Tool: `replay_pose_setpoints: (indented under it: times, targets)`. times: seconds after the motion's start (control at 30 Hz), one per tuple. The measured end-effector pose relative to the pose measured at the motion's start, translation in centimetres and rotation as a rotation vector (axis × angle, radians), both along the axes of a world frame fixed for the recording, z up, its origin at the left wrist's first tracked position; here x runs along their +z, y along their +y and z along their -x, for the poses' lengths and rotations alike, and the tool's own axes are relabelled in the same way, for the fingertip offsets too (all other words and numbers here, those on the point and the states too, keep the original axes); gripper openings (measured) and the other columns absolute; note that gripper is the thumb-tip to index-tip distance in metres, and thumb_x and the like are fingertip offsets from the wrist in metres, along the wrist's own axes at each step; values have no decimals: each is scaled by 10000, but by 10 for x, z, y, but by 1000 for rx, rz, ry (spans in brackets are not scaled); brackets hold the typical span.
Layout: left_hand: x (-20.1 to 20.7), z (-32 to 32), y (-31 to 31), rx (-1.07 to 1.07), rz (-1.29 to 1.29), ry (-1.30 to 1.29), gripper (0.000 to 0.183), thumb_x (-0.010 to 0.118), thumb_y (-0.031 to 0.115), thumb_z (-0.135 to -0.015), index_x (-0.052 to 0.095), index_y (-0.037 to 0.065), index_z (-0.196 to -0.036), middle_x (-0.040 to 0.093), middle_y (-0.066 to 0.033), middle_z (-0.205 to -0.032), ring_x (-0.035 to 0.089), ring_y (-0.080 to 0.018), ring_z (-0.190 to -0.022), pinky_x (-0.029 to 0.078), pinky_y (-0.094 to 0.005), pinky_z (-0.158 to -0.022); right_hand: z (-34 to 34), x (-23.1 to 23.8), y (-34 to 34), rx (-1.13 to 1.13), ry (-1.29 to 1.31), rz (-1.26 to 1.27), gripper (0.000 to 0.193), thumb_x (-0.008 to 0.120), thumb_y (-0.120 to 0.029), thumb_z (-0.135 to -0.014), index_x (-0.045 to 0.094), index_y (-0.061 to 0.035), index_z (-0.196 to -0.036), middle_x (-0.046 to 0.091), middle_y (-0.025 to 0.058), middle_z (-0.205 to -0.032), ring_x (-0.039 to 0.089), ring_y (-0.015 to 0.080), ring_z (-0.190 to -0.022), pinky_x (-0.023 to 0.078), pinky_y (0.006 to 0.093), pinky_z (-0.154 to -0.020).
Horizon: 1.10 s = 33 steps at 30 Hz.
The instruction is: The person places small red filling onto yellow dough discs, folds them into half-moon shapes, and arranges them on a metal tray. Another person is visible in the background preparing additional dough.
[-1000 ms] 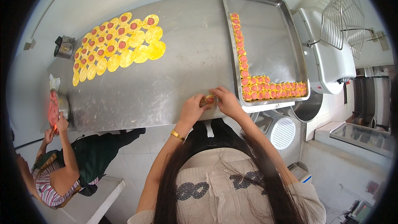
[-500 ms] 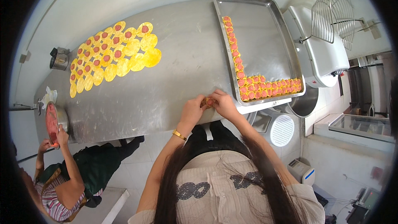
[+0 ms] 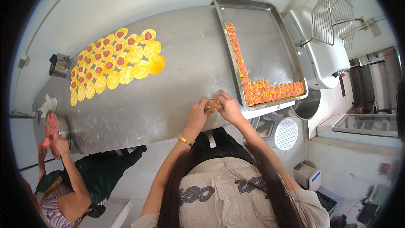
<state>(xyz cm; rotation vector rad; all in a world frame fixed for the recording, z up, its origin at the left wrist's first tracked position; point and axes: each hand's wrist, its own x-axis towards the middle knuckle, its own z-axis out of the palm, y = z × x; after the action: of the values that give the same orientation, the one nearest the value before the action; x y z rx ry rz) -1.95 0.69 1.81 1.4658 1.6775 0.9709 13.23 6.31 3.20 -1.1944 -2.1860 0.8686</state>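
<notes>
A: Record the hands first. Left hand (image 3: 196,115)?
B: Fingers curled inward, mostly closed, thumb and fingertips pinching the left side of a small dumpling (image 3: 215,104). Gold-coloured band (image 3: 184,140) on that wrist.
A: Right hand (image 3: 230,108)?
B: Also curled, fingers bent round the piece's far and right sides. Both hands grip the one dumpling; the gap between them is just its width. Lower fingers hidden from where I stand.
A: Position of the piece?
B: Above the near edge of the table (image 3: 181,80), left of the near left corner of the metal tray (image 3: 265,42). Cannot tell whether its base touches the table.
A: Orientation?
B: Pink top faces up. Outline from above roughly round, so no long axis readable. The tray's long axis runs away from the person, far end leaning left.
A: Materials?
B: Dumpling: thin yellow skin, gathered and ruffled around soft pink filling. Similar filled pieces (image 3: 276,94) stand packed in the tray along its left and near walls. Table: dull grey metal, scuffed, with pale smears. At left, flat round yellow wrappers (image 3: 113,80) lie edge to edge, many bearing pink dabs (image 3: 120,61).
A: Far left?
B: A co-worker's hand (image 3: 62,145) at a metal bowl (image 3: 63,127) of pink paste.
</notes>
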Motion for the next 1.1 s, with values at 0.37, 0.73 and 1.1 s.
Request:
replay_pose_setpoints:
  times: [0.37, 0.73, 1.1]
  targets:
    - [-11, 1, 2, -5, -111, -13, 275, 765, 76, -735, 594, 34, -946, 630, -121, -827, 647, -257, -741, 517, -354, -668, 3, 4, -1, 87, -83, 9, 338, 639, 26, -714, 649, -43, -1045, 599, 151, -985, 598, 363, -924, 499, 428, -777]
    - [-20, 34, -28, 97, -32, -92, 220, 738, 102, -803, 636, 38, -988, 659, -96, -853, 650, -195, -722, 521, -297, -632, -52, 30, 43, -24, 17, 33, 340, 713, 27, -681, 677, -58, -1008, 629, 108, -980, 627, 287, -910, 526, 381, -741]
    - [-12, 16, -22, 271, -89, 185, 124, 731, 100, -803, 632, 43, -853, 580, -52, -746, 540, -165, -582, 462, -283, -544, -208, 28, 154, -118, -330, 86, 325, 666, -14, -667, 713, -93, -979, 659, 130, -909, 652, 315, -811, 532, 394, -737]
